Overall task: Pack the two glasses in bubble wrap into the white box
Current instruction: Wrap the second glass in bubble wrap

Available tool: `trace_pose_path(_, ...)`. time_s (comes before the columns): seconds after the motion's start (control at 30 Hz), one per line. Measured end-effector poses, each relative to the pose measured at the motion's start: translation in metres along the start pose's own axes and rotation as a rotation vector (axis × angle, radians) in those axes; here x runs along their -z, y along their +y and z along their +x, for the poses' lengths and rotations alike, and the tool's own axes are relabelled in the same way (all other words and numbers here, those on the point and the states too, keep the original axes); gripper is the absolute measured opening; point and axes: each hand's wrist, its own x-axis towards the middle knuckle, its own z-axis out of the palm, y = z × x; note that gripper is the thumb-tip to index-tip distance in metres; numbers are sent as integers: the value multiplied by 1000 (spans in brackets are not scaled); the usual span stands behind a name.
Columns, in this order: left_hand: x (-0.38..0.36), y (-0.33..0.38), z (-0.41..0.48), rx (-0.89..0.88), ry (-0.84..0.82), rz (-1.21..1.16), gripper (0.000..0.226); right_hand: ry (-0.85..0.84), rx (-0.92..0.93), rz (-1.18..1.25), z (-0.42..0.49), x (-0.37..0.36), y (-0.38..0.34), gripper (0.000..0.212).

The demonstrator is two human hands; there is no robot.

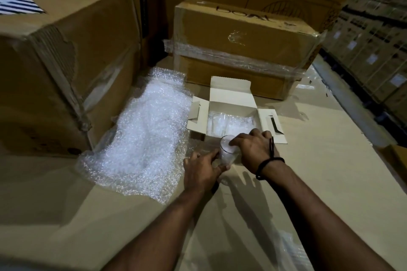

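Glass is held mid-counter, just before the open white box. The left hand grips its side to steady it. The right hand curls its fingers over the mouth, apparently tucking wrap inside. A second glass already sits boxed.

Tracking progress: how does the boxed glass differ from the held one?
The boxed glass sits inside the white box, untouched; the held glass is outside it, gripped by left hand and right hand. The held glass looks white-filled; the boxed glass looks empty. Both are clear tumblers.
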Motion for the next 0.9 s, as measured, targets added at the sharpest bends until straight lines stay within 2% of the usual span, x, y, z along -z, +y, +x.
trace_pose_path(0.17,1,-1,0,3,8,-20,59,-194,63,-111,13,-7,-7,56)
trace_pose_path(0.27,2,-1,-1,-14,6,-34,61,-322,80,-181,22,-5,-8,54)
trace_pose_path(0.37,3,1,-3,-6,-2,-45,61,-314,78,-192,21,2,-10,59)
trace_pose_path(0.47,3,2,-3,-13,19,-55,55,-142,7,14,-1,11,-9,51)
trace_pose_path(0.57,-1,0,-6,14,27,-175,49,268,-54,369,-32,-4,-7,53)
trace_pose_path(0.63,4,-2,-12,22,165,-439,46,481,-114,604,-50,-27,-14,48)
trace_pose_path(0.67,8,-6,-16,-2,271,-514,48,515,-131,676,-56,-38,-21,44)
trace_pose_path(0.7,15,-10,-20,-49,394,-505,49,522,-129,727,-59,-49,-30,40)
trace_pose_path(0.8,48,-32,-21,-177,686,-164,49,494,-37,756,-54,-71,-67,38)
trace_pose_path(0.87,72,-51,-10,-81,678,88,48,381,-4,758,-39,-87,-88,38)
trace_pose_path(0.9,83,-61,-4,24,596,202,49,315,-13,783,-30,-94,-97,39)
